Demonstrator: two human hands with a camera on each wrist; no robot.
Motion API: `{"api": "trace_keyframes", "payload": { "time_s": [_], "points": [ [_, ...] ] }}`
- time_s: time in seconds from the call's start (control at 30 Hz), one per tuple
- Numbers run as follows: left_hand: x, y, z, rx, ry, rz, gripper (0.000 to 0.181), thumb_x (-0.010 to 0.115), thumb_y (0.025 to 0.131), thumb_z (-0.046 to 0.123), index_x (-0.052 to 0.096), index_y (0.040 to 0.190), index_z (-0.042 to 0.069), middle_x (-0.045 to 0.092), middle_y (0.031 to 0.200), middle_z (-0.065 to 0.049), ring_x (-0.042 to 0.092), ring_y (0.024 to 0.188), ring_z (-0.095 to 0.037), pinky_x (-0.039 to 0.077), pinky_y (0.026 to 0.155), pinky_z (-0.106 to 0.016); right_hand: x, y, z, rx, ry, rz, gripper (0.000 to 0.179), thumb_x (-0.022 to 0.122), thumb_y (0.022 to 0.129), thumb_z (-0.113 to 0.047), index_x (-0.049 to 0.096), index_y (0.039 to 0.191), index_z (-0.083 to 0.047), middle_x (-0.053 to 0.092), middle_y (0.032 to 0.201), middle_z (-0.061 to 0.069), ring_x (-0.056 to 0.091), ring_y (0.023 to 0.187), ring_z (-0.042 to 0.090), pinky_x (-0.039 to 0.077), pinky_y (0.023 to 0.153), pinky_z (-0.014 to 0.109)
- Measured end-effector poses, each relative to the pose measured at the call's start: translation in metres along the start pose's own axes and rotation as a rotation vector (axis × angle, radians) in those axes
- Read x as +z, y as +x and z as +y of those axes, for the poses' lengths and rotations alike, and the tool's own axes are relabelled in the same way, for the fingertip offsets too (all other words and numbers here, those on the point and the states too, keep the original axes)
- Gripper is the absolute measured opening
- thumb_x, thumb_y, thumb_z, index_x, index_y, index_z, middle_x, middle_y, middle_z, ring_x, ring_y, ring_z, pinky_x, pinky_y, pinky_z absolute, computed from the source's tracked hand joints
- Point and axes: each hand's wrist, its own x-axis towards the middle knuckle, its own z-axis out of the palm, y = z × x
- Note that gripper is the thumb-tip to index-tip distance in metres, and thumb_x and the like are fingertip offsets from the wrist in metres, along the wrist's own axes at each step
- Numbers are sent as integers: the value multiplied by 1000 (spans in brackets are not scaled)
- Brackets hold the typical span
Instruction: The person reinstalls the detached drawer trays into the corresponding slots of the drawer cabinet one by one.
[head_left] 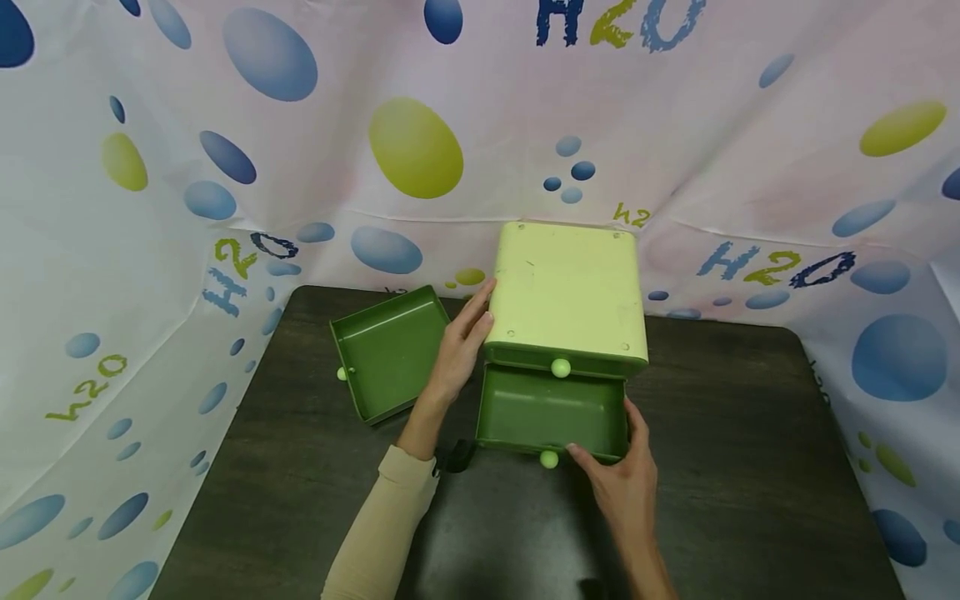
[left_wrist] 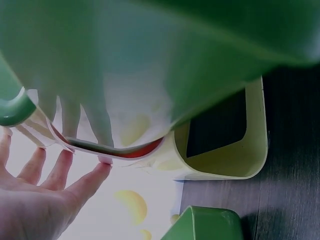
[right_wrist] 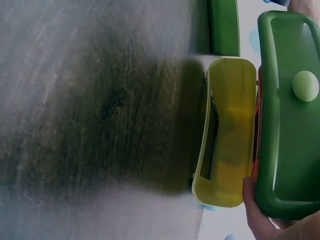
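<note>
- Step as I read it: sliding the middle drawer on its way in or out of the cabinet; a still doesn't tell which.
- Right hand: pinches the drawer's front right corner, thumb at the front rim, fingers along the side.
- Left hand: fingers spread, touching the cabinet's left side. Good brace.
- Do it square: one-corner grip probably yaws the drawer and binds it. Better to push or pull in line with the front knob.
- Hold it level; a sagging front would likely jam the rear edge. Rear end is hidden, can't confirm how it's seated.
- Brace with light pressure only; cabinet looks thin-walled and may skid.
- Drawer location: in front of the cabinet, rear tucked below the top drawer, over the bare lower slot.
- Looks: dark green, glossy, shallow, rounded front corners, nothing inside, pale green knob. Red strip shows under it.
- Cabinet: pale yellow-green, small round marks near the roof corners.
- Loose drawer: same green, angled on the table, left of the cabinet.
</note>
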Motion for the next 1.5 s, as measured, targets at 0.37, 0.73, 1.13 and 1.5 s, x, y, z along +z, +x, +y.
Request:
{"api": "trace_keyframes", "payload": {
  "time_s": [0.37, 0.73, 1.13, 1.5],
  "points": [
    [0, 1, -1, 17, -1, -5, 50, 37, 109, 11, 26, 156, 2, 21, 163, -16, 23, 149, -25, 26, 118, -44, 0, 14, -1, -43, -24, 3, 102, 91, 73, -24, 31, 154, -8, 42, 146, 22, 48, 124, 42, 41, 92, 58],
    [-2, 6, -39, 50, 6, 20, 49, 40, 109, 27, 31, 157, 24, 24, 164, -5, 25, 147, -12, 27, 118, -40, 5, 18, 3, -55, -12, 9, 105, 90, 74, -23, 27, 156, -9, 37, 147, 24, 40, 131, 44, 36, 98, 62],
    [-1, 0, -11, 24, -12, 6, 50, 38, 109, 12, 27, 157, 4, 20, 163, -17, 23, 149, -24, 26, 118, -45, 0, 21, 5, -78, 0, -87, 120, 95, 67, -17, 19, 160, -15, 28, 155, 20, 32, 138, 43, 31, 104, 63],
    [0, 0, -5, 9, -4, -4, 50, 37, 109, 12, 26, 157, 4, 21, 163, -14, 22, 149, -21, 27, 118, -44, 3, 24, 7, -119, 28, -17, 120, 94, 67, -15, 18, 160, -17, 28, 155, 18, 41, 124, 38, 37, 92, 56]
  ]
}}
